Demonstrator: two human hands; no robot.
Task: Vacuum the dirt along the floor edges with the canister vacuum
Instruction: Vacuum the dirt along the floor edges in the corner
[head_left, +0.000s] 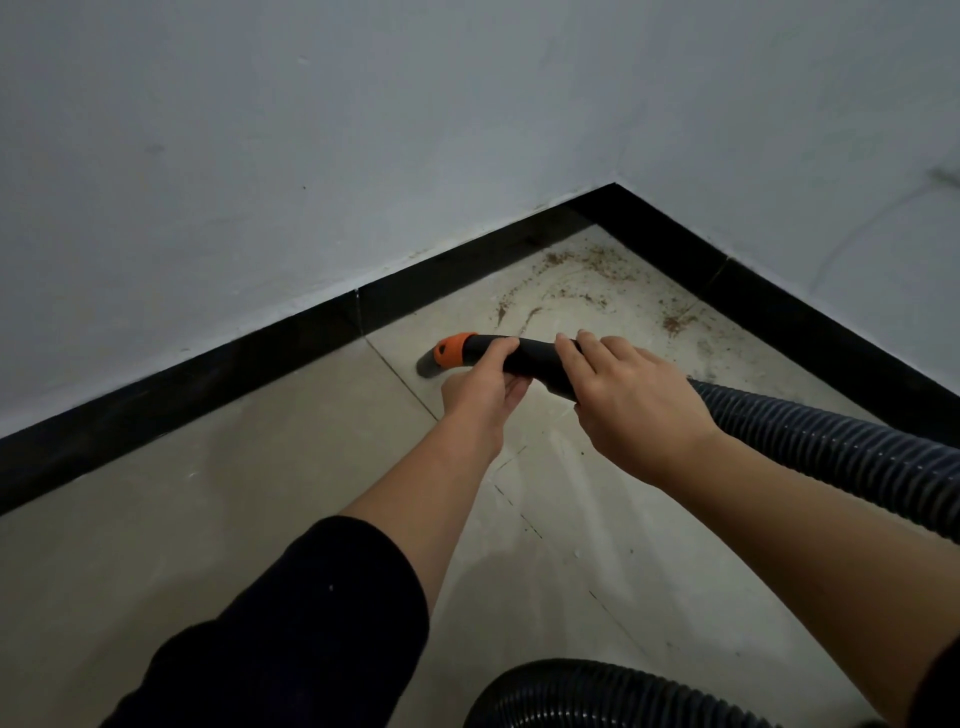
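nozzle (519, 356): frame centre, long axis left-right, mouth pointing left at the baseboard (260, 364).
left hand (485, 384): mine, wrapped round the front, nearer the mouth.
right hand (623, 400): fingers curled over the rear.
dirt (576, 270): corner, up-right of the mouth; I judge a rightward swing is needed.

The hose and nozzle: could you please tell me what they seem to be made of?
The hose looks like flexible plastic, dark and slightly glossy; its close ribs catch light and it bends in a curve. The nozzle is likely rigid moulded plastic, smooth matte black with an orange collar at the tip.
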